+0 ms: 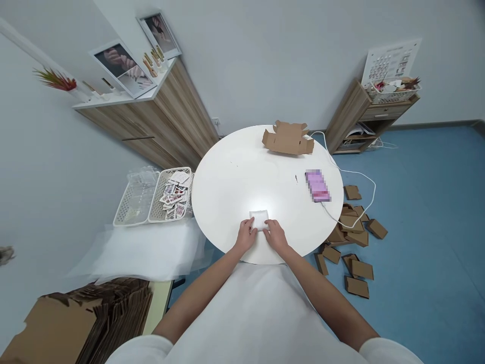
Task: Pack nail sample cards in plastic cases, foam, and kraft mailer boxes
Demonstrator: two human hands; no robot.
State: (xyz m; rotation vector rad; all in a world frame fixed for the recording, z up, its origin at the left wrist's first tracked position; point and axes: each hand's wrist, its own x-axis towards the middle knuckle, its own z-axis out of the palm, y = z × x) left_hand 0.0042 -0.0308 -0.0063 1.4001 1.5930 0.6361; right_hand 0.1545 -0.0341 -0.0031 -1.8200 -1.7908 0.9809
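An unfolded cardboard box [288,138] lies at the far edge of the round white table [227,172], a phone [317,185] (blurred, plugged into a white cable [369,178]) nearer; small cardboard pieces [358,270] litter the blue floor [428,227].

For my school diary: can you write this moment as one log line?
left hand: holds white packet | right hand: holds white packet | table: flat carton, phone

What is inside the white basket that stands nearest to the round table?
The white basket holds a loose pile of small printed packets. Whatever lies under the pile is covered by it.
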